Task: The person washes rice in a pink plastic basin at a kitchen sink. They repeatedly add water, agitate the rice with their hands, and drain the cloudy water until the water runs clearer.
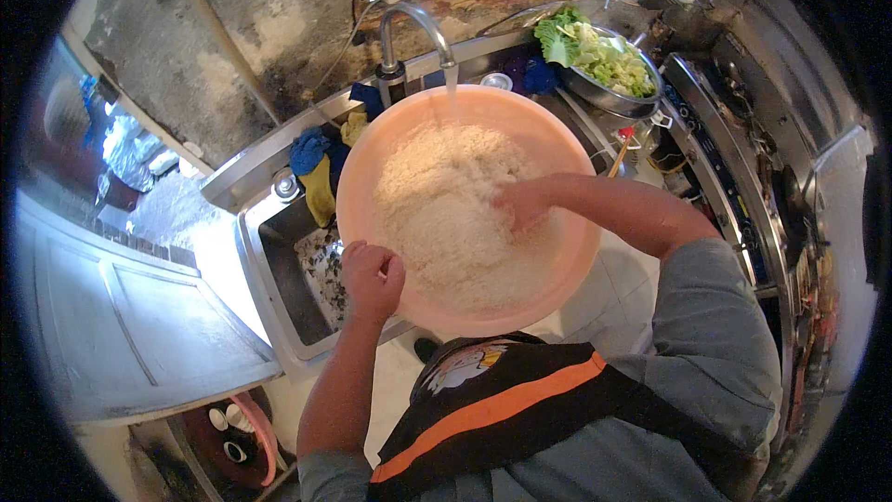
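A large pink plastic basin [557, 293] rests over the stainless steel sink, holding pale grains that look like rice [446, 216] in cloudy water. Water runs into it from the curved metal faucet [418, 10]. My right hand [523, 206] reaches in from the right, its fingers partly sunk among the grains; whether they close on any is hidden. At the basin's left front rim is my left hand [373, 279], its fingers curled over the edge.
A metal bowl [620, 104] of leafy greens [606, 59] stands behind right, near a stove [718, 167]. Blue and yellow cloths [319, 188] lie left of the basin. The dark sink bowl [286, 279] holds scraps. A white door [139, 307] stands at left.
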`<state>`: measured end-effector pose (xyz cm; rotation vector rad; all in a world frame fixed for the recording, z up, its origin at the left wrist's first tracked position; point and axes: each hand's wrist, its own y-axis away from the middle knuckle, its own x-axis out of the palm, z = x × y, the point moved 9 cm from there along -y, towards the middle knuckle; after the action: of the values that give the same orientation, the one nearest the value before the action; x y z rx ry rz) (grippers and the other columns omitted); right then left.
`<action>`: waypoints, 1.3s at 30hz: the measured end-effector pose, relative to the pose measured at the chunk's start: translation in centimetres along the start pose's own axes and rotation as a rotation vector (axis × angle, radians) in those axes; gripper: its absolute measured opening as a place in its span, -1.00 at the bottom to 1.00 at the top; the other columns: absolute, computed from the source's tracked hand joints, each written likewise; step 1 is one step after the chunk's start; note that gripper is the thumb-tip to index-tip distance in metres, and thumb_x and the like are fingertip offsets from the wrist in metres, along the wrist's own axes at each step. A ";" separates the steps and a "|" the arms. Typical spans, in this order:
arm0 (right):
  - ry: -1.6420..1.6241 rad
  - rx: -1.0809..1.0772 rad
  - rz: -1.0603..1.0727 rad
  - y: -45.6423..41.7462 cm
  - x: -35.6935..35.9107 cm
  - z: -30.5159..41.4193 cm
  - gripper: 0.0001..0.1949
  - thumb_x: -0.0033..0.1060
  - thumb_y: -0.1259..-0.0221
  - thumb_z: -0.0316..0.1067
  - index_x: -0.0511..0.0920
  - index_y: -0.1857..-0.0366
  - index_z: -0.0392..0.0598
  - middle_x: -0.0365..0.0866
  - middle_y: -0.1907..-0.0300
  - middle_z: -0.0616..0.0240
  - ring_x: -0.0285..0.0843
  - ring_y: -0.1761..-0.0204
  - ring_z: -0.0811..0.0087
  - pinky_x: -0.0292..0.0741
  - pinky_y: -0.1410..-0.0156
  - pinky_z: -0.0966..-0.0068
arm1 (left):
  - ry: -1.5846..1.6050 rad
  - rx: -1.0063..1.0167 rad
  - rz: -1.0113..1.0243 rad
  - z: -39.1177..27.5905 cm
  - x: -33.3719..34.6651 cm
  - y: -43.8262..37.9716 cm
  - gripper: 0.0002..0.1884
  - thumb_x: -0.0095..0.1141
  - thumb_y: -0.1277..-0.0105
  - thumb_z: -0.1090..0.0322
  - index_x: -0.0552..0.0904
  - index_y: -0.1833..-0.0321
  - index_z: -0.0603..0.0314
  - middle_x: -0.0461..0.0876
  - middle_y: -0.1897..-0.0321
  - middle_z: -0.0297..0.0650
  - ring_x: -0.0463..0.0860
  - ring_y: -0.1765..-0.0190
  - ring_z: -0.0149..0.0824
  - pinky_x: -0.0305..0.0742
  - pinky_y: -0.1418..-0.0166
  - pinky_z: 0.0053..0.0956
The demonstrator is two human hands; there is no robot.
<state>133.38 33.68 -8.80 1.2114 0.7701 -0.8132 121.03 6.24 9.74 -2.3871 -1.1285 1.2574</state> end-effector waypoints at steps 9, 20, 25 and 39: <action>-0.226 0.023 0.045 -0.2 -3.4 15.4 -0.55 0.23 0.10 -0.46 0.49 0.02 -0.33 0.54 0.06 -0.21 0.50 -0.10 -0.03 0.47 -0.14 0.22 | 0.080 0.041 -0.005 -1.0 -0.4 0.2 -0.97 0.14 0.03 0.40 0.56 0.54 0.10 0.50 0.61 -0.31 0.51 0.42 -0.21 0.32 -0.12 -0.20; -1.352 0.379 -0.439 -7.0 -4.4 12.6 -0.63 0.16 -0.21 -0.14 0.55 -0.01 -0.12 0.60 0.04 0.13 0.53 -0.01 0.20 0.46 -0.17 0.26 | -0.003 0.040 0.061 -0.3 0.0 0.8 -0.98 0.16 0.02 0.40 0.58 0.52 0.11 0.52 0.58 -0.30 0.52 0.38 -0.21 0.31 -0.12 -0.21; -1.034 0.092 -0.784 -6.7 -14.6 6.0 -0.72 0.15 -0.23 -0.08 0.60 0.15 -0.05 0.65 0.14 0.12 0.59 0.09 0.23 0.48 -0.04 0.30 | 0.001 0.004 0.125 -0.1 0.4 0.4 -0.97 0.16 0.04 0.39 0.59 0.51 0.10 0.54 0.59 -0.30 0.54 0.39 -0.22 0.31 -0.16 -0.20; -0.835 0.500 -0.587 -5.3 -7.5 -8.9 -0.31 0.11 -0.18 0.28 0.39 -0.27 0.01 0.48 -0.19 0.08 0.39 -0.26 0.20 0.32 -0.32 0.23 | -0.050 0.071 0.118 -0.8 0.4 0.6 -0.97 0.13 0.08 0.38 0.55 0.59 0.07 0.48 0.66 -0.31 0.50 0.47 -0.21 0.31 -0.15 -0.17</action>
<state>124.35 42.47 -6.55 0.9194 0.2075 -1.9237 122.08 6.23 9.67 -2.4128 -0.9512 1.3782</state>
